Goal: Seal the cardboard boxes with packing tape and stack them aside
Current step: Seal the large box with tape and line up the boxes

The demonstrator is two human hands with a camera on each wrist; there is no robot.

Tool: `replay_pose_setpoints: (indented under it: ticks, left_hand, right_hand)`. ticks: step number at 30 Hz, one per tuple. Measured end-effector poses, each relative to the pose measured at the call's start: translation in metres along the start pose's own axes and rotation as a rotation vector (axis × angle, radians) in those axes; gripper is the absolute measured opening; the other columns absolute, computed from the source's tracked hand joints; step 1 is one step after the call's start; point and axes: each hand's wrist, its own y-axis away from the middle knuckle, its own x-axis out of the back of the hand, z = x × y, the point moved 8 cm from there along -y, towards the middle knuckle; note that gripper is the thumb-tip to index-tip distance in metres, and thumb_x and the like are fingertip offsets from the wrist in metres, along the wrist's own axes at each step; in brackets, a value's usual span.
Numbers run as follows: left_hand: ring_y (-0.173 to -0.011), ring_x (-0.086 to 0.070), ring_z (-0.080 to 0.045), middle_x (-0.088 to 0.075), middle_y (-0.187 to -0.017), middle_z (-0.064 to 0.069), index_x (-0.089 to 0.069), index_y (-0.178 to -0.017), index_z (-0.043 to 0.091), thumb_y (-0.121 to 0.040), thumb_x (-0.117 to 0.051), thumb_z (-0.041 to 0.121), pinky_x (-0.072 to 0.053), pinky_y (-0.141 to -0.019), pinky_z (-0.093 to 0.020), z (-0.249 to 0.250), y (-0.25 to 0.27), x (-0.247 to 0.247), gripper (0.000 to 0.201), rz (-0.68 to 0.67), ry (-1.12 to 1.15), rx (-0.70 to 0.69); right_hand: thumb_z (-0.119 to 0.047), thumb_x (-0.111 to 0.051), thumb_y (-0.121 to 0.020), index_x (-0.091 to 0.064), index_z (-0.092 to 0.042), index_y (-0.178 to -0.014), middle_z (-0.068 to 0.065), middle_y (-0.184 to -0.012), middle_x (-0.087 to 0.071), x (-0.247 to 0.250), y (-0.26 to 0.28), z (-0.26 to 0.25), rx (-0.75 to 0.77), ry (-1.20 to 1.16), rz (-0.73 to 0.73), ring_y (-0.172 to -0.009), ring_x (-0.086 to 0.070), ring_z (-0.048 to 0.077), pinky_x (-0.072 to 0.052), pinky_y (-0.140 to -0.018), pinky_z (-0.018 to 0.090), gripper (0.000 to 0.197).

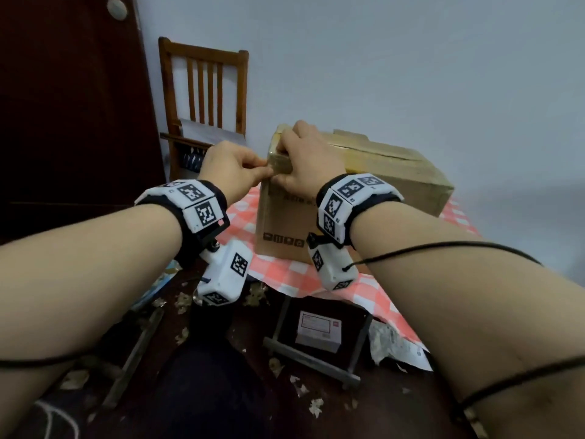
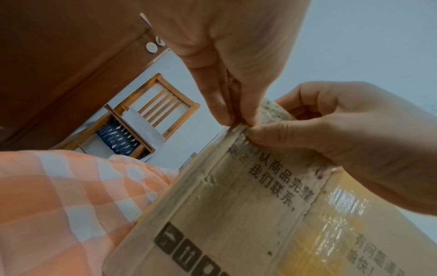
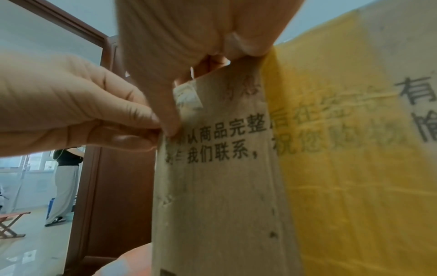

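Note:
A brown cardboard box (image 1: 364, 191) with printed text stands on an orange-and-white checked cloth (image 1: 285, 274). My left hand (image 1: 267, 167) pinches the end of a clear tape strip (image 2: 238, 130) at the box's near left vertical edge, just below the top corner. My right hand (image 1: 278, 161) grips that top corner, its fingers curled over the top and its thumb pressed on the box face beside the tape. In the left wrist view my left hand (image 2: 232, 119) and right hand (image 2: 264, 117) meet at the edge. Wide yellowish tape (image 3: 343, 149) covers the box face. The tape roll is not in view.
A wooden chair (image 1: 202, 99) stands behind the table by a dark door (image 1: 63, 106). Below the table edge lie a small white box (image 1: 319, 331) in a dark frame, crumpled paper (image 1: 399, 346) and scraps. A person (image 3: 66, 183) stands far off.

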Motion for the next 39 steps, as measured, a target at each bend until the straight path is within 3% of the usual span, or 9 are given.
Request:
replay_pose_setpoints:
  ticks: [3, 7, 13, 16, 20, 25, 28, 33, 39]
  left_hand:
    - [-0.075, -0.070, -0.018, -0.073, -0.079, -0.007, -0.076, -0.089, 0.010, -0.082, -0.073, 0.025, -0.057, -0.079, -0.041, 0.000, -0.001, -0.002, 0.017, -0.017, -0.055, -0.026]
    - [-0.077, -0.069, -0.024, -0.072, -0.079, -0.010, -0.076, -0.087, 0.008, -0.087, -0.065, 0.025, -0.056, -0.079, -0.044, 0.005, -0.002, -0.002, 0.020, -0.068, -0.150, -0.036]
    - [-0.082, -0.064, -0.024, -0.070, -0.085, -0.012, -0.072, -0.091, 0.006, -0.088, -0.064, 0.029, -0.051, -0.072, -0.031, 0.007, 0.009, -0.019, 0.024, -0.251, -0.395, -0.005]
    - [-0.076, -0.066, -0.023, -0.071, -0.080, -0.013, -0.072, -0.082, 0.008, -0.083, -0.070, 0.029, -0.053, -0.070, -0.030, 0.006, 0.006, -0.017, 0.021, -0.243, -0.288, 0.025]
    - [-0.074, -0.070, -0.030, -0.070, -0.072, -0.019, -0.073, -0.075, -0.001, -0.078, -0.074, 0.030, -0.057, -0.074, -0.045, -0.008, 0.001, -0.016, 0.031, -0.207, -0.118, 0.079]
    - [-0.079, -0.071, -0.025, -0.072, -0.079, -0.017, -0.075, -0.084, -0.001, -0.082, -0.072, 0.021, -0.058, -0.080, -0.038, -0.011, 0.000, -0.019, 0.022, -0.255, -0.038, 0.114]
    - [-0.080, -0.069, -0.020, -0.072, -0.080, -0.009, -0.075, -0.087, 0.005, -0.083, -0.072, 0.023, -0.056, -0.074, -0.028, 0.001, 0.000, -0.014, 0.019, -0.259, -0.186, 0.061]
    - [-0.078, -0.067, -0.015, -0.071, -0.079, -0.002, -0.075, -0.087, 0.014, -0.075, -0.079, 0.021, -0.056, -0.078, -0.034, 0.011, -0.002, -0.004, 0.014, -0.173, -0.226, 0.028]
    - [-0.067, -0.067, -0.007, -0.069, -0.072, -0.001, -0.073, -0.091, 0.008, -0.080, -0.072, 0.004, -0.056, -0.062, -0.014, 0.005, -0.003, -0.006, 0.012, -0.233, -0.035, 0.122]
  right_hand:
    - [-0.031, -0.064, -0.087, -0.054, -0.010, -0.117, 0.008, -0.124, -0.046, 0.001, -0.002, -0.002, 0.029, 0.008, 0.025, -0.116, -0.042, 0.023, -0.034, -0.085, 0.027, 0.039]
    - [-0.031, -0.054, -0.094, -0.061, -0.007, -0.110, 0.010, -0.116, -0.051, 0.003, -0.006, 0.001, 0.021, -0.071, 0.015, -0.110, -0.046, 0.025, -0.032, -0.083, 0.027, 0.030]
    - [-0.035, -0.047, -0.096, -0.055, -0.006, -0.107, 0.006, -0.105, -0.048, 0.006, -0.004, -0.003, 0.018, -0.076, 0.067, -0.100, -0.044, 0.021, -0.028, -0.081, 0.023, 0.032]
    - [-0.043, -0.055, -0.090, -0.049, -0.010, -0.117, 0.006, -0.114, -0.047, 0.002, -0.005, -0.005, 0.026, -0.030, 0.050, -0.107, -0.042, 0.021, -0.031, -0.086, 0.024, 0.043]
    - [-0.036, -0.047, -0.097, -0.053, -0.009, -0.116, 0.008, -0.118, -0.048, -0.001, -0.008, -0.011, 0.025, 0.046, 0.056, -0.114, -0.041, 0.024, -0.032, -0.091, 0.028, 0.034]
    - [-0.029, -0.039, -0.100, -0.061, -0.003, -0.102, 0.012, -0.105, -0.050, 0.003, -0.011, 0.002, -0.045, -0.173, 0.070, -0.106, -0.044, 0.027, -0.028, -0.080, 0.026, 0.033]
    - [-0.030, -0.050, -0.094, -0.061, -0.008, -0.113, 0.009, -0.111, -0.049, 0.003, -0.008, 0.006, -0.012, -0.183, -0.017, -0.109, -0.045, 0.025, -0.033, -0.085, 0.026, 0.031]
    - [-0.033, -0.076, -0.074, -0.042, -0.012, -0.124, 0.008, -0.129, -0.035, -0.011, -0.001, -0.004, 0.043, 0.036, -0.154, -0.119, -0.037, 0.023, -0.035, -0.078, 0.027, 0.064]
    - [-0.029, -0.067, -0.085, -0.057, -0.016, -0.122, 0.004, -0.120, -0.048, -0.004, -0.008, 0.003, -0.007, -0.083, -0.089, -0.111, -0.050, 0.023, -0.032, -0.079, 0.024, 0.041]
